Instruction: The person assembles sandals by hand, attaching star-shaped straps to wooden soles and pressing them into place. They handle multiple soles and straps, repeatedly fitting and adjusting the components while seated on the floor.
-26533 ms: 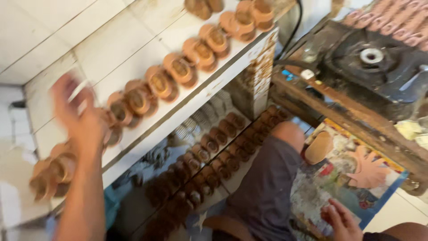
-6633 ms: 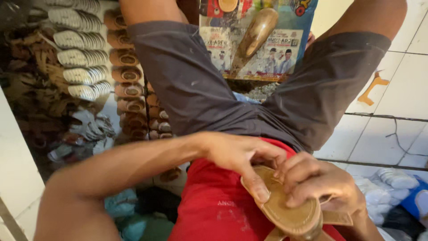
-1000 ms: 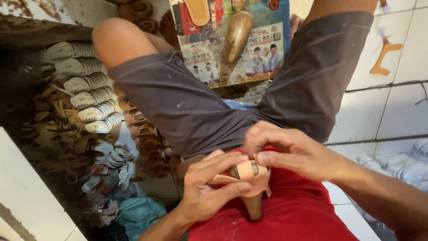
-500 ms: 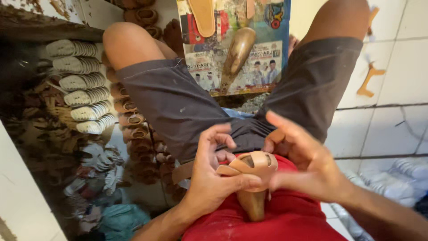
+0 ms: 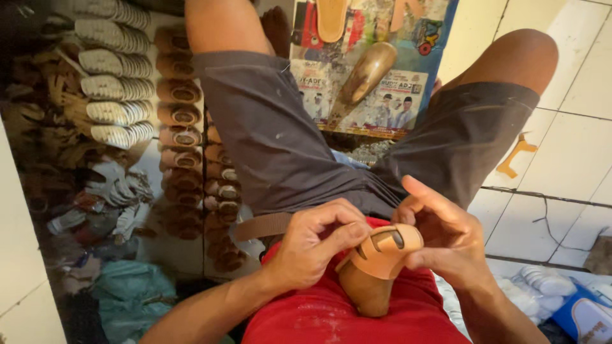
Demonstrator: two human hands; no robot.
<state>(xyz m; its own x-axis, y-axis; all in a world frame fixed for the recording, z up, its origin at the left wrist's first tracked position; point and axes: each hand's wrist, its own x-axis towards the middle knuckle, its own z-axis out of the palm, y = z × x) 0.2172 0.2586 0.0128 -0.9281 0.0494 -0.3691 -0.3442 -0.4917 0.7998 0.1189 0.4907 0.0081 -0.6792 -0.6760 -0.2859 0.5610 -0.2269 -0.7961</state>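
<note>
So I've got a tan leather sandal upper [image 5: 382,245] stretched over a wooden shoe last [image 5: 364,290], sitting right in my lap over the red shirt [image 5: 331,318]. My left hand [image 5: 312,245] is curled tight on the near edge of the upper, fingers [image 5: 347,232] pinching the strap. My right hand [image 5: 446,245] cups the far side, thumb pressed along the rim and the other fingers loosely spread, so both hands have hold of the same piece.

A loose brown strap [image 5: 261,226] sticks out to the left, just beside my left wrist. Grey shorts [image 5: 287,146] fill the middle, knees wide apart. Between them on the floor there's a printed poster [image 5: 382,95] with another last [image 5: 366,73] lying on it.

Left side is cramped: rows of brown sandal uppers [image 5: 182,121] and pale ribbed soles [image 5: 118,83] run right up to my thigh. To the right, white tiled floor [image 5: 561,153] with a small orange piece [image 5: 517,156].
</note>
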